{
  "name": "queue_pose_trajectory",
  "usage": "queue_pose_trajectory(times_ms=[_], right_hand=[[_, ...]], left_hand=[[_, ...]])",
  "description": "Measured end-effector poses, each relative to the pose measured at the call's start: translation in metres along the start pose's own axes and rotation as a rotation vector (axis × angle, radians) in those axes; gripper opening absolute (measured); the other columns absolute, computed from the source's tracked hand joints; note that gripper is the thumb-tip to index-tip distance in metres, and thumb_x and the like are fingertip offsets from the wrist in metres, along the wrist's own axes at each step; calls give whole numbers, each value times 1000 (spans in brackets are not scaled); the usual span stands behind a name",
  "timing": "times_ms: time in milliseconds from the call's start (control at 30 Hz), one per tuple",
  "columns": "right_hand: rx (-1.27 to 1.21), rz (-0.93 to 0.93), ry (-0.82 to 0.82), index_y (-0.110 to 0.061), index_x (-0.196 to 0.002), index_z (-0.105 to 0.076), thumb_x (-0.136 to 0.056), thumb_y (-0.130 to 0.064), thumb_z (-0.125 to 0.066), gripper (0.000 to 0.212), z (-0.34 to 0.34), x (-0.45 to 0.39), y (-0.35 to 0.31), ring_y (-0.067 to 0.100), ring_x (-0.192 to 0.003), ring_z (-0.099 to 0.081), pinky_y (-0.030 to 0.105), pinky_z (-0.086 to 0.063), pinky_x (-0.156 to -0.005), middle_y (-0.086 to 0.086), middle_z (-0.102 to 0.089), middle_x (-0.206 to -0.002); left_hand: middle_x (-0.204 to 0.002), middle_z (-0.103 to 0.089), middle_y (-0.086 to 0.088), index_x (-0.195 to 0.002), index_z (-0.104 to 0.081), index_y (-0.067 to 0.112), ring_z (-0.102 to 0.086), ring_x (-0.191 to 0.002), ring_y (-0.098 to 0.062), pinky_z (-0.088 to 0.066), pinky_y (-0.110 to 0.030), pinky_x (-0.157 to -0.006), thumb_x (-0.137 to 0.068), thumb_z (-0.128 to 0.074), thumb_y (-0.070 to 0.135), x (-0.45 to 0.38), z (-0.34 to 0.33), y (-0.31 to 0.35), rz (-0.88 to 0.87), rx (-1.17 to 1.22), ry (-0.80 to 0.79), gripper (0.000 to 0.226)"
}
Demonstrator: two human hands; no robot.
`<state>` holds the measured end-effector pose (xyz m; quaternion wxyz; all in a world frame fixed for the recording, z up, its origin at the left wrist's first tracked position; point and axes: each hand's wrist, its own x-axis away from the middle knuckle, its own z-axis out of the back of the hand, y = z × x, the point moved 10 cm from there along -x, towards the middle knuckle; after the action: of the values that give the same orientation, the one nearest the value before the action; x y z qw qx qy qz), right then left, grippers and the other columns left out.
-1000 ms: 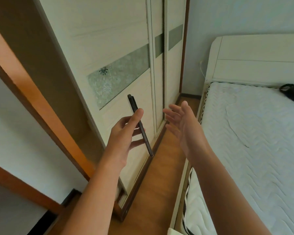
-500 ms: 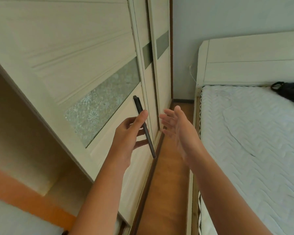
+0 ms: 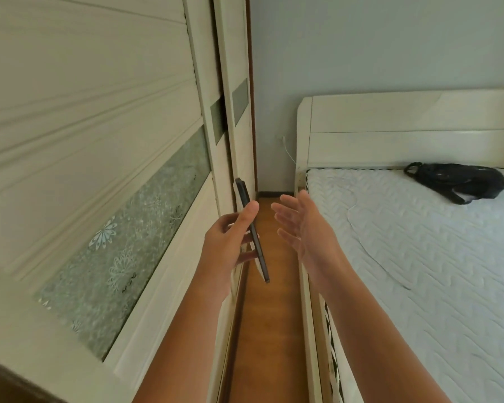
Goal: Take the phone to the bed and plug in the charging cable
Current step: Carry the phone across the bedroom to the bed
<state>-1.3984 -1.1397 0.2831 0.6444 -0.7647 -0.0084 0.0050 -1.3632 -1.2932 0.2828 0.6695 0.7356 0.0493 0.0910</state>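
My left hand grips a thin dark phone, seen edge-on and tilted, thumb along its upper half. Just to its right my right hand is held out with fingers spread and nothing in it, palm facing the phone. Both hover over the narrow floor strip beside the bed, which has a white quilted mattress. A white charging cable hangs on the wall by the corner of the cream headboard.
A cream sliding wardrobe with frosted floral glass fills the left side. A narrow wooden floor aisle runs between it and the bed frame. A black bag lies on the mattress near the headboard.
The view has moved forward along the wardrobe into the aisle, and the bed and headboard are closer. Both hands keep the same pose, phone still in the left.
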Motion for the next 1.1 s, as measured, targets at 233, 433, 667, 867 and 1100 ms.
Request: queue_pose_trajectory(times_ms=[233, 433, 667, 867, 1100], right_hand=[[-15, -15, 25, -27, -132, -54, -96, -57, -33, 52, -1, -81, 3, 7, -115, -57, 37, -43, -103, -19, -66, -110], [-33, -42, 14, -26, -133, -55, -97, -56, -33, 52, 18, -177, 10, 12, -121, -56, 39, -42, -106, -12, -66, -118], [-35, -47, 16, -25, -134, -53, -96, -58, -33, 54, 31, -269, -4, 11, -119, -56, 40, -42, -106, -12, -66, -118], [33, -24, 23, -21, -137, -51, -98, -54, -31, 55, 38, -331, -16, 16, -125, -53, 44, -39, -110, -4, -62, -128], [74, -11, 33, -23, -136, -51, -98, -56, -30, 55, 45, -414, -13, 12, -122, -54, 39, -40, -107, -8, -61, -127]], left_hand=[[-98, -73, -5, -111, -67, 14, -73, -93, -22, -61, -33, -67, -60, -71, 70, -82, -7, -7, 37, 44, 37, 75], [-98, -74, -2, -109, -68, 19, -74, -92, -18, -60, -30, -65, -56, -72, 74, -177, -35, 2, 8, 9, 40, 77], [-97, -74, 1, -109, -69, 20, -73, -95, -17, -59, -29, -65, -46, -73, 79, -257, -71, 18, -9, -39, 11, 86], [-113, -71, -3, -118, -65, 21, -69, -105, -20, -62, -34, -74, -51, -69, 79, -324, -103, 26, -12, -84, -27, 89], [-112, -71, -2, -112, -66, 26, -69, -104, -21, -63, -37, -78, -58, -69, 77, -418, -132, 21, 1, -65, -83, 75]])
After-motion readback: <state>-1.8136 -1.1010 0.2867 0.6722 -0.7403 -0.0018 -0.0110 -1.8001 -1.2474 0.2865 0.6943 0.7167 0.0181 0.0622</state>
